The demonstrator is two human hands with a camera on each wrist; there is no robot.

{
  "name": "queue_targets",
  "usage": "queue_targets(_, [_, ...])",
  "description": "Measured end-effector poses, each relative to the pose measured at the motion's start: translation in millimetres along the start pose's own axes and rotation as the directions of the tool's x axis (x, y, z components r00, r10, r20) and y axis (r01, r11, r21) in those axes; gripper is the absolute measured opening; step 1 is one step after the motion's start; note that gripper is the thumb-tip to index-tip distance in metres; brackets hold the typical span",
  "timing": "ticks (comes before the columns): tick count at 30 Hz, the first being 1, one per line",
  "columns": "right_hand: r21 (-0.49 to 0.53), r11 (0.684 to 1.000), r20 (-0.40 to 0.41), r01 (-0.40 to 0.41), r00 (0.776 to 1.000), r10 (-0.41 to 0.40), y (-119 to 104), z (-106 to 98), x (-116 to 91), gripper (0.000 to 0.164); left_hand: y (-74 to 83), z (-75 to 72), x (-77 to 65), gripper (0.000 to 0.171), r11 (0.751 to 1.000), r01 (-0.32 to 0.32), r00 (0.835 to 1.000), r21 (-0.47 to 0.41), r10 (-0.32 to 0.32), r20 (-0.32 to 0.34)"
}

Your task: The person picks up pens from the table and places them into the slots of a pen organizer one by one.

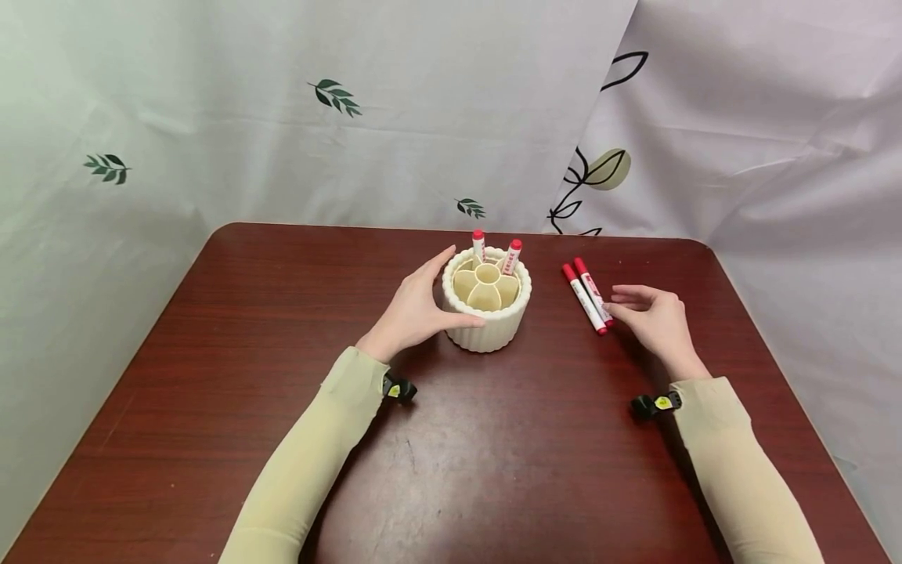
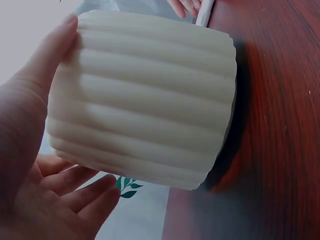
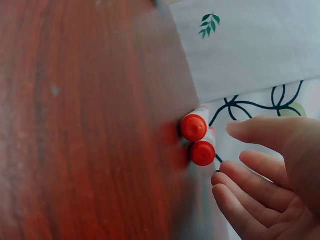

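Note:
A cream pen holder [image 1: 486, 333] with a ribbed wall and several compartments stands on the table. Two white markers with red caps, a left one [image 1: 479, 244] and a right one [image 1: 510, 258], stand in its rear compartments. My left hand [image 1: 416, 309] holds the holder from the left, thumb across its front and fingers around the far side; the ribbed wall fills much of the left wrist view. Two more red-capped markers, one nearer the holder [image 1: 585, 301] and one farther right [image 1: 595, 294], lie side by side. My right hand [image 1: 655, 321] hovers at their near ends, fingers loosely bent around nothing.
The dark red-brown wooden table [image 1: 535, 462] has a rounded back edge close behind the holder. A pale curtain [image 1: 395, 157] with leaf prints hangs behind it. Black straps with small devices sit on both wrists.

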State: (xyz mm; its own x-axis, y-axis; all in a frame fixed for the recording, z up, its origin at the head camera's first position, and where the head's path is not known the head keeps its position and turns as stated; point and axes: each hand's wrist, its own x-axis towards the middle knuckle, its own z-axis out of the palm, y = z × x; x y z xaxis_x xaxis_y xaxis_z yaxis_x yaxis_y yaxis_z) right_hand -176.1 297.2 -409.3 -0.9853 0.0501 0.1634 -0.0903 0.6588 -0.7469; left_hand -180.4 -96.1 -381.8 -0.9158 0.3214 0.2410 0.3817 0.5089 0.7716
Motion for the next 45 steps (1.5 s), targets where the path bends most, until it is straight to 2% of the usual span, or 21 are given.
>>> queue_targets(9, [-0.050, 0.999, 0.024, 0.010, 1.000, -0.008, 1, 2, 1, 0.038, 0.0, 7.7, 6.3, 0.121, 0.997, 0.044, 0.999, -0.067, -0.044, -0.008])
queue_targets(20, [-0.187, 0.982, 0.021, -0.029, 0.999, 0.034, 4, -1, 5, 0.032, -2.0, 6.7, 8.7, 0.120, 0.996, 0.040, 0.999, -0.081, -0.041, -0.015])
queue_targets(26, [-0.232, 0.972, 0.022, -0.023, 0.999, 0.029, 3, 0, 6, 0.029, -2.4, 6.9, 8.9, 0.119, 0.995, 0.041, 0.999, -0.092, -0.042, -0.010])
queue_targets(33, [-0.162, 0.983, -0.053, -0.091, 0.995, 0.083, -3, -2, 7, 0.036, -3.3, 6.3, 10.0, 0.119, 0.994, 0.038, 0.999, -0.098, -0.039, -0.006])
queue_targets(38, [-0.068, 0.987, -0.165, -0.147, 0.977, 0.134, -11, -1, 10, 0.039, -3.6, 5.5, 10.2, 0.118, 0.995, 0.036, 0.999, -0.095, -0.037, -0.007])
queue_targets(45, [0.082, 0.989, -0.236, -0.121, 0.962, 0.138, -27, -5, 7, 0.036, -4.2, 6.0, 8.7, 0.118, 0.994, 0.039, 0.999, -0.106, -0.039, 0.001])
